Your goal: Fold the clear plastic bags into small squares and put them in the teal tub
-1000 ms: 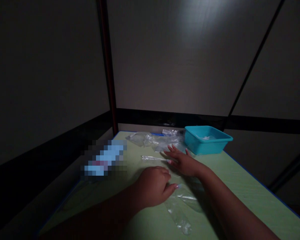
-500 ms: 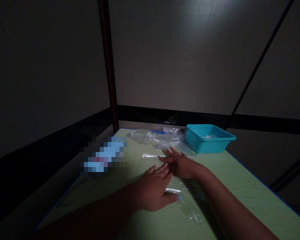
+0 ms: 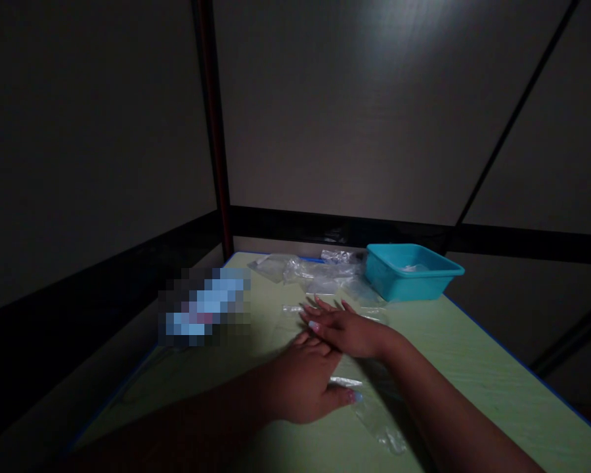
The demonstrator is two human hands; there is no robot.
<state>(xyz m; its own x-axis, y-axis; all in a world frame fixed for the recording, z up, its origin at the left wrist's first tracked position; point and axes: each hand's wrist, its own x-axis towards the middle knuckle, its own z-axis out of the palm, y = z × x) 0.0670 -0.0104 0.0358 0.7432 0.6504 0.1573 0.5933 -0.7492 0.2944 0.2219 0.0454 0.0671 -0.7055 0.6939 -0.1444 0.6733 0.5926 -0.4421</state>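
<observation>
A clear plastic bag (image 3: 379,420) lies spread on the pale green table, with shiny strips showing in its film. My left hand (image 3: 308,381) rests flat on it, fingers stretched forward and thumb out to the right. Just ahead, my right hand (image 3: 347,328) lies palm down on the same film with its fingers spread. Its thumb side overlaps the fingertips of my left hand. Parts of the bag are hidden beneath both hands, and neither hand grips anything.
Several crumpled clear plastic bags (image 3: 320,272) lie along the table's far side. A turquoise basin (image 3: 414,289) with something whitish inside stands at the far right. A pixelated light-blue item (image 3: 204,309) is at the left. Walls (image 3: 335,131) rise behind the green table (image 3: 477,374).
My right hand has shifted slightly left and nearer, its thumb now over my left fingers. My left hand and the bag's near end have slid a little toward me.
</observation>
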